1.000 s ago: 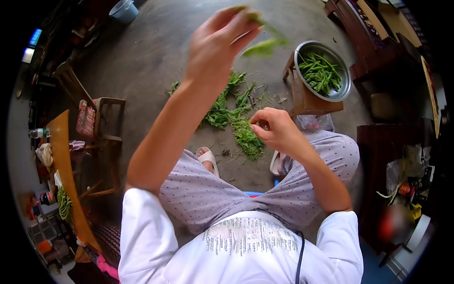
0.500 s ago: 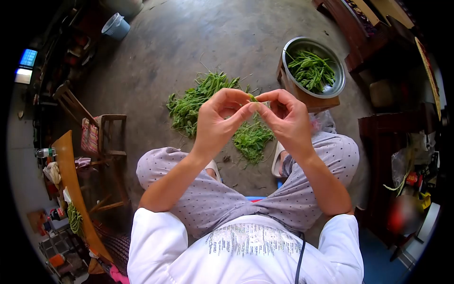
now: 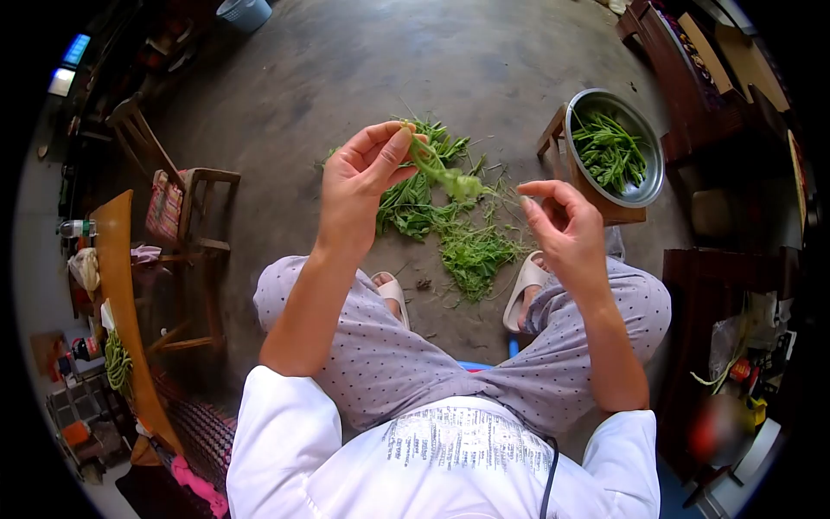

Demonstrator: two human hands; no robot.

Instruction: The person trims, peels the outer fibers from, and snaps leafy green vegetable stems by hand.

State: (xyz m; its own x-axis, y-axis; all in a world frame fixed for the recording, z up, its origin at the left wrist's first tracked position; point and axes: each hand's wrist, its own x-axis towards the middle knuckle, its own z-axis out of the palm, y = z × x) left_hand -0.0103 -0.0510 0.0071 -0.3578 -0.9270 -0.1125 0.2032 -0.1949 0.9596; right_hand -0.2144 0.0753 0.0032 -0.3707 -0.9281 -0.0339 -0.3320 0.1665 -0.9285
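My left hand (image 3: 356,177) is raised above the heap of greens, its thumb and fingers pinching a leafy green stem (image 3: 443,175). The stem's leafy end hangs to the right and is smeared by motion. Apart from it, to the right, my right hand (image 3: 571,232) has its thumb and index finger close together in a pinch; I cannot make out what, if anything, is between the tips. Beneath both hands lies a pile of leafy greens (image 3: 408,214) on the floor. A smaller heap of trimmings (image 3: 474,261) adjoins it, nearer my feet.
At the right, a metal basin (image 3: 655,173) of green stems stands on a wooden stool (image 3: 612,206). A wooden chair (image 3: 201,203) and a table edge (image 3: 117,259) are at the left. A blue bin (image 3: 245,13) stands at the far left.
My hands were together at a green piece; now they are apart. The left has moved up and left with the leafy stem, the right to the right and down. The view has shifted slightly.
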